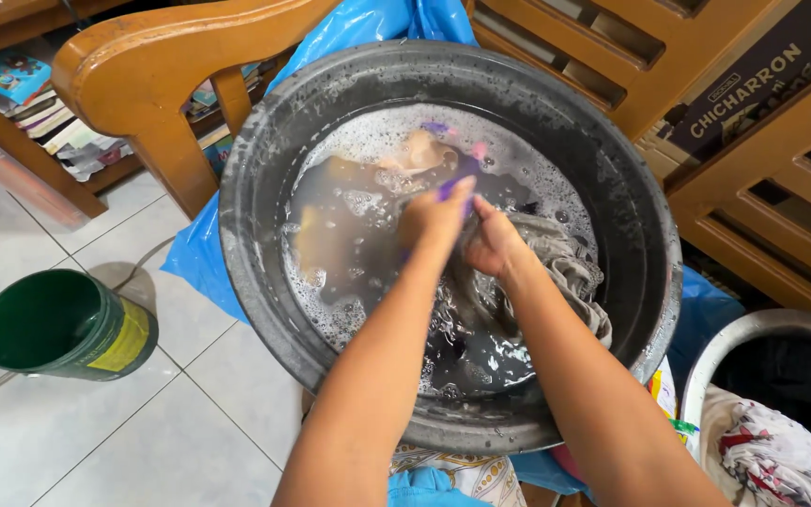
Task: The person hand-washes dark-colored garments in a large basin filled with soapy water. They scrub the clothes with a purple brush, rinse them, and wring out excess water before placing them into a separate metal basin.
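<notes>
A big dark grey basin [265, 282] holds murky soapy water with foam and several soaked clothes. My left hand [432, 218] is closed on a purple piece of cloth [451, 186] at the water's middle. Close beside it my right hand [492, 242] grips a wet grey garment [570, 268] that lies bunched toward the basin's right side. The two hands touch each other over the water. A beige cloth [415, 155] floats at the far side of the basin.
A wooden chair arm [143, 66] rises at the far left over a blue plastic sheet [194, 258]. A green bucket [63, 324] stands on the tiled floor at the left. A metal tub [762, 333] with clothes sits at the lower right. Wooden slatted furniture [762, 197] is behind.
</notes>
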